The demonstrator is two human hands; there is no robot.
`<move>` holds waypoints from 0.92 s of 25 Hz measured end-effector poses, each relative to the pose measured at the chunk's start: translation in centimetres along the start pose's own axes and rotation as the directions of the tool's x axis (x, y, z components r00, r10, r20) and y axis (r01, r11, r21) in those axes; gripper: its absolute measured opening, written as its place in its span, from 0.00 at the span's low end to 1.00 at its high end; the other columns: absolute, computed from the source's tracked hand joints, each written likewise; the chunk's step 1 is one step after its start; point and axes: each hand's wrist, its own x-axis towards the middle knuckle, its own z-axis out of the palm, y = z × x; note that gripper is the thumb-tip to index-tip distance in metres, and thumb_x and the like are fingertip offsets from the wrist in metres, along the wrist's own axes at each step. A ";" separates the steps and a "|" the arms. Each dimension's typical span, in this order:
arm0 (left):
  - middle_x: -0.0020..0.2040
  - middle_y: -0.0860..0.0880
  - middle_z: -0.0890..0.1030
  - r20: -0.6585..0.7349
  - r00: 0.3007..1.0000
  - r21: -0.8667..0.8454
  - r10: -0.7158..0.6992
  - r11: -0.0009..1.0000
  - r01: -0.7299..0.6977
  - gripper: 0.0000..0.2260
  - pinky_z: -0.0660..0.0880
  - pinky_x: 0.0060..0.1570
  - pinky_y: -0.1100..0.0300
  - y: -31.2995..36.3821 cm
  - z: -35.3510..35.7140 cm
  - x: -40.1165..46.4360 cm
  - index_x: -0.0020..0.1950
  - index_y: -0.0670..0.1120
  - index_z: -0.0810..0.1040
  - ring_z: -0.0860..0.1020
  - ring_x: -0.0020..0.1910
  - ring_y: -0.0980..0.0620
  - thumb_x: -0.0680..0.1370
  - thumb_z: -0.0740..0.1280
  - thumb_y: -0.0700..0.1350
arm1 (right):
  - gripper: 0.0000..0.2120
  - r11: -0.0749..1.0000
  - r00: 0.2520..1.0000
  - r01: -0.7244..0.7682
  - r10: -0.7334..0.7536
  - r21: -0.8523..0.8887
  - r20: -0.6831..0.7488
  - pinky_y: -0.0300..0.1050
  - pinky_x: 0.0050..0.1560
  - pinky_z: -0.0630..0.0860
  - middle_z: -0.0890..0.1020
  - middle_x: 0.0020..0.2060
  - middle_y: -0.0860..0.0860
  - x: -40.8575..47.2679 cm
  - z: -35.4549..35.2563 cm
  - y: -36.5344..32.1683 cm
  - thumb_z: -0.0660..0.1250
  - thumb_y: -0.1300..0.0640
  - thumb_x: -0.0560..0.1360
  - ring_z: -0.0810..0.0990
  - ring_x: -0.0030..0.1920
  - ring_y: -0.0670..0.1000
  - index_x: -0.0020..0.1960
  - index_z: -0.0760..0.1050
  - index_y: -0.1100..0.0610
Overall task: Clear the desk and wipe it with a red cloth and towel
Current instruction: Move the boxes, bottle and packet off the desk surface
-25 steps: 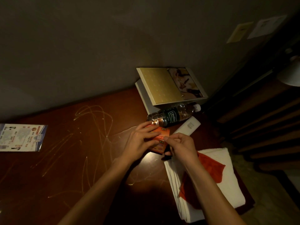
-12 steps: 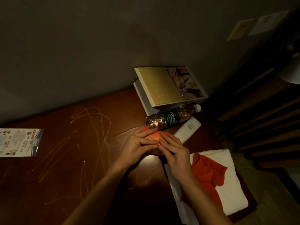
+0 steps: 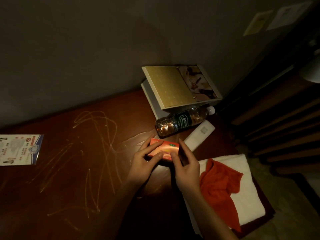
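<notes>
Dim desk (image 3: 72, 170), orange box (image 3: 164, 149) lying crosswise

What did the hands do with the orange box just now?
Both hands, left hand and right hand, kept hold of the orange box. The right hand shifted from pinching its top edge to gripping its right end. The bottle, red cloth and towel stayed put.
</notes>
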 end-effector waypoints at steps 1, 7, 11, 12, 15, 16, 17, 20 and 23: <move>0.66 0.73 0.67 -0.003 1.000 -0.020 -0.013 1.000 0.013 0.17 0.74 0.63 0.59 -0.1 0.3 -0.2 0.60 0.61 0.81 0.68 0.71 0.57 0.77 0.71 0.41 | 0.23 1.000 1.000 -0.014 0.014 -0.008 -0.004 0.42 0.63 0.76 0.78 0.65 0.45 -0.2 0.2 0.3 0.68 0.52 0.78 0.75 0.64 0.41 0.72 0.71 0.50; 0.69 0.54 0.74 -0.038 0.994 -0.282 -0.099 0.956 0.084 0.21 0.72 0.67 0.45 -0.4 0.7 -0.3 0.69 0.62 0.74 0.73 0.68 0.48 0.78 0.68 0.44 | 0.23 0.995 0.997 0.040 -0.034 -0.096 0.064 0.30 0.59 0.71 0.68 0.64 0.29 -0.7 0.9 -0.3 0.60 0.52 0.82 0.69 0.64 0.31 0.75 0.60 0.41; 0.65 0.43 0.77 -0.010 0.992 -0.263 -0.128 0.957 0.121 0.24 0.72 0.66 0.41 -0.8 0.7 -0.7 0.71 0.64 0.70 0.77 0.63 0.43 0.80 0.64 0.41 | 0.23 0.996 0.998 0.002 0.002 -0.084 0.056 0.37 0.65 0.70 0.69 0.65 0.33 -0.6 1.3 -0.2 0.61 0.54 0.82 0.69 0.67 0.38 0.73 0.62 0.39; 0.65 0.43 0.77 -0.009 0.992 -0.250 -0.126 0.961 0.120 0.24 0.72 0.66 0.41 -1.0 0.6 -0.7 0.71 0.64 0.70 0.77 0.63 0.43 0.80 0.64 0.41 | 0.22 0.997 0.999 -0.006 0.010 -0.080 0.051 0.41 0.66 0.71 0.70 0.65 0.36 -0.6 1.3 -0.1 0.61 0.55 0.82 0.69 0.67 0.40 0.74 0.63 0.41; 0.67 0.53 0.75 -0.046 0.995 -0.185 -0.093 0.979 0.083 0.21 0.72 0.66 0.43 -0.7 0.7 -0.7 0.68 0.64 0.73 0.75 0.67 0.49 0.78 0.67 0.47 | 0.20 0.997 0.997 -0.064 0.063 0.030 0.034 0.45 0.63 0.75 0.73 0.63 0.38 -0.6 1.1 -0.2 0.62 0.53 0.82 0.74 0.64 0.43 0.73 0.67 0.44; 0.66 0.55 0.76 -0.062 0.994 -0.172 -0.092 0.982 0.080 0.19 0.73 0.65 0.43 -0.4 0.9 -0.4 0.67 0.63 0.74 0.75 0.66 0.50 0.76 0.68 0.52 | 0.19 0.993 0.996 -0.082 0.080 0.081 0.026 0.44 0.60 0.77 0.75 0.61 0.38 -0.5 1.1 -0.6 0.62 0.52 0.81 0.76 0.61 0.44 0.71 0.68 0.44; 0.64 0.55 0.77 -0.080 0.991 -0.173 -0.111 0.980 0.096 0.19 0.75 0.63 0.43 0.0 1.1 -0.1 0.65 0.63 0.75 0.77 0.64 0.49 0.75 0.69 0.55 | 0.17 0.989 0.995 -0.095 0.094 0.115 0.017 0.43 0.56 0.79 0.77 0.59 0.40 -0.3 1.2 -1.0 0.63 0.50 0.81 0.79 0.58 0.44 0.69 0.71 0.46; 0.58 0.49 0.80 -0.106 0.979 -0.218 -0.173 0.965 0.147 0.15 0.77 0.56 0.37 0.3 2.0 0.9 0.61 0.59 0.76 0.81 0.57 0.44 0.74 0.70 0.53 | 0.10 0.968 0.986 -0.154 0.162 0.196 -0.026 0.38 0.43 0.79 0.81 0.53 0.49 0.2 1.9 -1.7 0.67 0.54 0.79 0.83 0.48 0.44 0.60 0.76 0.51; 0.55 0.45 0.81 -0.097 0.972 -0.272 -0.214 0.945 0.180 0.09 0.77 0.56 0.35 -0.2 2.6 0.6 0.58 0.54 0.76 0.82 0.54 0.42 0.79 0.67 0.46 | 0.08 0.940 0.976 -0.193 0.213 0.283 -0.042 0.37 0.41 0.79 0.81 0.52 0.51 0.3 2.6 -1.8 0.68 0.58 0.78 0.84 0.48 0.46 0.58 0.76 0.54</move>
